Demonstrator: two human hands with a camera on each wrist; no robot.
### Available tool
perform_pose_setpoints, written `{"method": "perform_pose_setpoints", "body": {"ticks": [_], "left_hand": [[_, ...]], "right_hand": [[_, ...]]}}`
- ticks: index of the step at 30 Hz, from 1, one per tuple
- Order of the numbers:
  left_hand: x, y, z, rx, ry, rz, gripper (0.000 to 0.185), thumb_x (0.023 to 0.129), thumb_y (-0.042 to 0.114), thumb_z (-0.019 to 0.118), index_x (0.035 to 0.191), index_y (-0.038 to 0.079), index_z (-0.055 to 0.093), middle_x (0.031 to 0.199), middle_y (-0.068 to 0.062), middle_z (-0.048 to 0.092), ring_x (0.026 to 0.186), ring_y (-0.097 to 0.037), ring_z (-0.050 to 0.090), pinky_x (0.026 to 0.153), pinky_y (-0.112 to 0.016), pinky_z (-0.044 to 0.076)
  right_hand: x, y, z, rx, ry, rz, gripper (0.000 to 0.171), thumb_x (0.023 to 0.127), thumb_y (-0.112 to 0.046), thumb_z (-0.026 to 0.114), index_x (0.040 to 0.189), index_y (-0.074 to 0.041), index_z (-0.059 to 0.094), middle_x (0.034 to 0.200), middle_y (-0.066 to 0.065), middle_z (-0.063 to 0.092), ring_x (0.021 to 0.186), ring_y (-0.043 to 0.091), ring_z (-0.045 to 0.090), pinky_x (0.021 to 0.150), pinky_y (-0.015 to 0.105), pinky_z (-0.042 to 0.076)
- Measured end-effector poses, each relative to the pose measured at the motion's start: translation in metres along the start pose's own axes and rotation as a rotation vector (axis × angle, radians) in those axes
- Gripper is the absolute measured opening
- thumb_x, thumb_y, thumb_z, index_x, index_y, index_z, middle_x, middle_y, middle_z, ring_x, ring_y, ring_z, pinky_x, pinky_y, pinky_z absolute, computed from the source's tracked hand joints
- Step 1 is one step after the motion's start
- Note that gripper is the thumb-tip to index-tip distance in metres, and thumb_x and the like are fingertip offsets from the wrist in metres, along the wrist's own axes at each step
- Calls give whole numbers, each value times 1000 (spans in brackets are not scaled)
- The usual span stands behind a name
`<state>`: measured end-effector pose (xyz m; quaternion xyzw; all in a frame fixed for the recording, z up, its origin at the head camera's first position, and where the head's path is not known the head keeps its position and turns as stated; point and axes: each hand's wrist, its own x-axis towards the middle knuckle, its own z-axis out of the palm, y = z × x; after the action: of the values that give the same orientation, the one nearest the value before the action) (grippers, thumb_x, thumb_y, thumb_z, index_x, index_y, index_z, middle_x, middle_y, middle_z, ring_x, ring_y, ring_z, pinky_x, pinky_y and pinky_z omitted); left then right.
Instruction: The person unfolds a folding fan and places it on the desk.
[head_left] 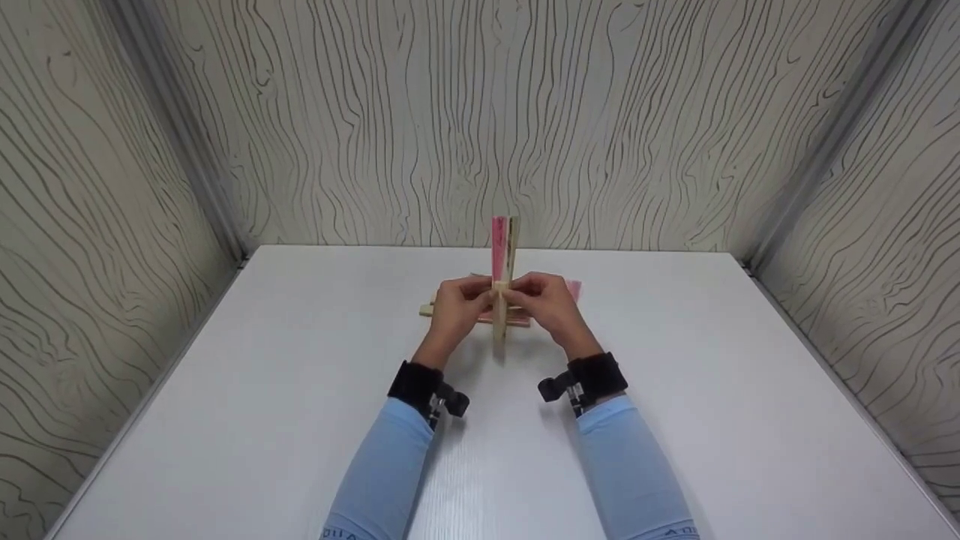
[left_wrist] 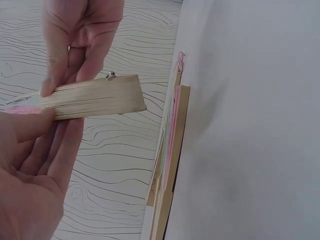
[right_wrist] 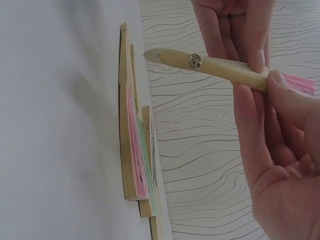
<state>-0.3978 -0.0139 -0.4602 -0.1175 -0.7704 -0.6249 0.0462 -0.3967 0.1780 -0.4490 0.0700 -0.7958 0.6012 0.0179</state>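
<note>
A folding fan (head_left: pixel 499 330) with pale wooden ribs stands nearly upright between both hands, its pink paper end up. My left hand (head_left: pixel 456 304) pinches it from the left side, thumb against the ribs. On the opposite side, my right hand (head_left: pixel 551 301) pinches the same fan at about the same height. The wrist views show the ribs (left_wrist: pixel 100 100) lying close together, with a metal rivet (right_wrist: pixel 195 61) near the bare wooden end. Behind and below the hands, several more folding fans (right_wrist: pixel 129 150) lie closed on the table, with pink and green paper edges, partly hidden in the head view.
A white table (head_left: pixel 315 360) reaches to a wall (head_left: pixel 480 135) with a wood-grain pattern at the back. Similar side walls stand left and right. Black wrist straps (head_left: pixel 416 384) with small cameras sit above light blue sleeves (head_left: pixel 382 465).
</note>
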Motion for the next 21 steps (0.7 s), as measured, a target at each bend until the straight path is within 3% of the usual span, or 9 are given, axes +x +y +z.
{"method": "perform_pose_setpoints", "body": {"ticks": [8, 13, 17, 21], "left_hand": [[3, 1, -3, -89, -5, -59, 24, 104, 11, 74, 126, 5, 80, 119, -15, 82, 109, -22, 80, 94, -33, 69], [5, 1, -8, -148, 34, -95, 23, 103, 10, 74, 125, 4, 79, 118, -17, 81, 107, -23, 80, 92, -32, 69], [6, 0, -13, -194, 83, -87, 21, 104, 12, 74, 122, 1, 77, 115, -18, 80, 102, -22, 81, 90, -33, 70], [7, -1, -17, -260, 123, -81, 19, 104, 11, 74, 119, -1, 76, 111, -18, 79, 98, -20, 81, 90, -34, 70]], "right_hand": [[-1, -1, -4, 81, -15, 20, 16, 100, -17, 81, 110, -5, 78, 100, 2, 77, 94, 13, 75, 102, 51, 67], [1, -2, -4, 124, -11, 34, 16, 104, -11, 74, 114, 0, 73, 103, 4, 73, 98, 13, 73, 105, 52, 65], [1, -3, -6, 181, 1, 59, 21, 108, -8, 67, 125, 5, 67, 111, 7, 69, 102, 14, 72, 109, 51, 63], [1, -4, -7, 244, 1, 71, 30, 110, -7, 62, 136, 7, 61, 119, 10, 69, 104, 14, 74, 105, 41, 66]]}}
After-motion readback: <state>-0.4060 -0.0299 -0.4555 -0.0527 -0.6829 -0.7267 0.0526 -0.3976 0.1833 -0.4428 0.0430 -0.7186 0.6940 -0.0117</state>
